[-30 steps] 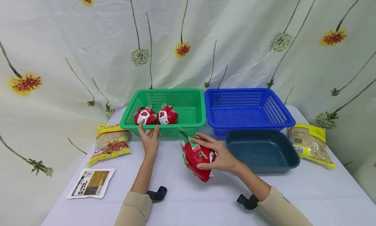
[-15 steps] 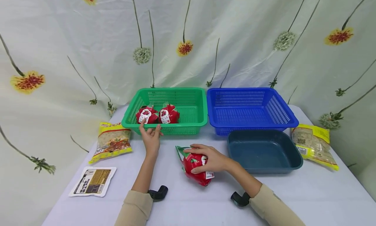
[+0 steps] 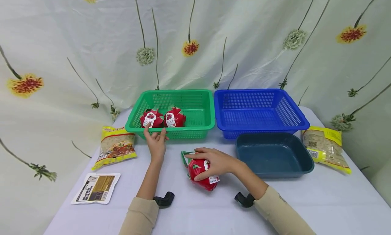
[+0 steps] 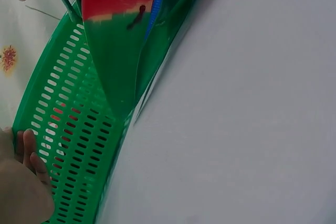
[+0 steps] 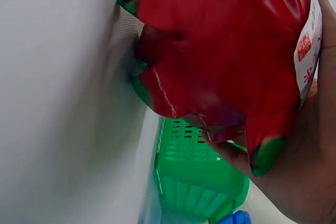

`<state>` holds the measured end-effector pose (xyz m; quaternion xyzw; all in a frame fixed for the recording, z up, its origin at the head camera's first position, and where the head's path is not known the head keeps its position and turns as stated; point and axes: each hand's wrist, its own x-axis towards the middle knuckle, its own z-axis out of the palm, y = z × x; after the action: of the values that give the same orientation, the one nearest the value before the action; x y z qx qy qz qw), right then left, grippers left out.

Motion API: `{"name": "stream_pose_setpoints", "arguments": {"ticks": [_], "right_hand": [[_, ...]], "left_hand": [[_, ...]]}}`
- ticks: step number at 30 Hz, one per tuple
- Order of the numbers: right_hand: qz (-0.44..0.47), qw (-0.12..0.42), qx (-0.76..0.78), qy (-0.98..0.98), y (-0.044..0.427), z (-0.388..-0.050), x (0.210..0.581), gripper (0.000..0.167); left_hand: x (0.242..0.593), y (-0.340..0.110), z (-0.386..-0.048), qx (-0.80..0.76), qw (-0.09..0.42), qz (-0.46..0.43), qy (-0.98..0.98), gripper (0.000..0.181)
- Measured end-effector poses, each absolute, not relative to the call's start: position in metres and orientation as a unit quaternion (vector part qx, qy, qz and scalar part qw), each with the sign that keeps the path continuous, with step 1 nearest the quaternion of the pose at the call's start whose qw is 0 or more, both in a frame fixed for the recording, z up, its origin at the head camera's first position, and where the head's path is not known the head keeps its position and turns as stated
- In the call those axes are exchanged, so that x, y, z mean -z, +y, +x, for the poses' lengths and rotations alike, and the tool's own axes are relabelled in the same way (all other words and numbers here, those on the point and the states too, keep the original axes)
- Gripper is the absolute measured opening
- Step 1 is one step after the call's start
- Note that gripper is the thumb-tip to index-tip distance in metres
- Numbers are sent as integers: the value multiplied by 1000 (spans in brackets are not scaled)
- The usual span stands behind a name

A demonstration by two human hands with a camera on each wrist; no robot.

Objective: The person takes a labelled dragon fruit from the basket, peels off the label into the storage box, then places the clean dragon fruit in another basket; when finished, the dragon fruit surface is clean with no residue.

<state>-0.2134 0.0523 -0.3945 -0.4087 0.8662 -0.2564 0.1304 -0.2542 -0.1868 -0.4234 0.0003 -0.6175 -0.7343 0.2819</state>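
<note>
My right hand (image 3: 217, 163) grips a red dragon fruit (image 3: 195, 168) with green-tipped scales and a white label, low over the white table in front of the baskets. In the right wrist view the dragon fruit (image 5: 210, 51) fills the upper part, its scales close against the tabletop. My left hand (image 3: 156, 144) holds the front rim of the green basket (image 3: 195, 129) near its left end, one finger reaching over the rim. Inside that basket, at the left, sit two more labelled dragon fruits (image 3: 152, 119). In the left wrist view, curled fingers (image 4: 30, 148) lie against the slotted wall.
A blue basket (image 3: 247, 121) stands right beside the green one. Before it is a dark teal tub (image 3: 275, 157). Yellow food bags lie at both sides, one left (image 3: 116, 146) and one right (image 3: 325, 148). A flat white-and-brown packet (image 3: 96, 188) lies at front left.
My right hand has lowered the dragon fruit toward the table and shifted it slightly left; its tip has turned more to the left. My left hand stays at the green basket's rim.
</note>
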Motion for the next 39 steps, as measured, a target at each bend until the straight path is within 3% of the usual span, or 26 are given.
{"name": "stream_pose_setpoints", "arguments": {"ticks": [12, 18, 23, 30, 39], "right_hand": [[-397, 69, 219, 889, 49, -231, 399, 74], [-275, -14, 166, 947, 47, -221, 396, 104], [-177, -8, 165, 970, 42, -209, 398, 121], [-140, 11, 273, 952, 35, -200, 409, 106], [-210, -11, 343, 916, 38, -199, 414, 89]], "left_hand": [[426, -186, -255, 728, 281, 2, -625, 62], [426, -185, -256, 732, 286, -7, -618, 63], [425, -186, -255, 738, 282, -9, -613, 65], [426, -188, -254, 734, 282, -5, -618, 62], [426, -188, -255, 730, 285, -8, -621, 63]]}}
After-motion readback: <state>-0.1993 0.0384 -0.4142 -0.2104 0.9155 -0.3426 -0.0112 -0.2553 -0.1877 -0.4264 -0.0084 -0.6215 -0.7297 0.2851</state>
